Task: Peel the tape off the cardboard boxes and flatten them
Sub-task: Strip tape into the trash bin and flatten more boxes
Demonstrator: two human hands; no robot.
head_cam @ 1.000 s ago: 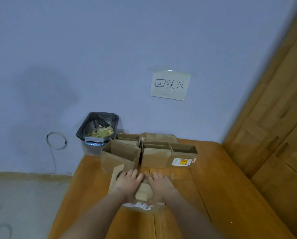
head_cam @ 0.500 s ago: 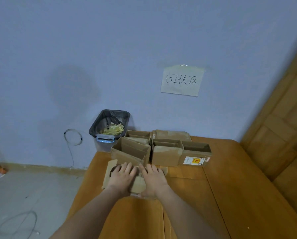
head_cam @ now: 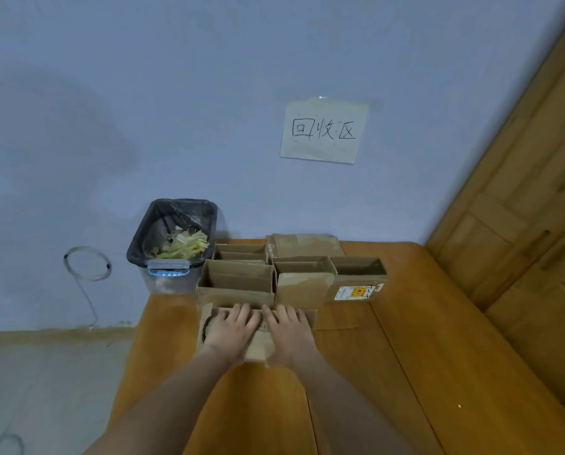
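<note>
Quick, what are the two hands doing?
Left hand: open, fingers straight, pressing on the flattened box.
Right hand: open, pressing on it too.

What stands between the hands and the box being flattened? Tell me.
Nothing visible. The left hand and right hand already press flat on the flattened box, fingers straight. The upright open boxes stand just beyond it on the table.
</note>
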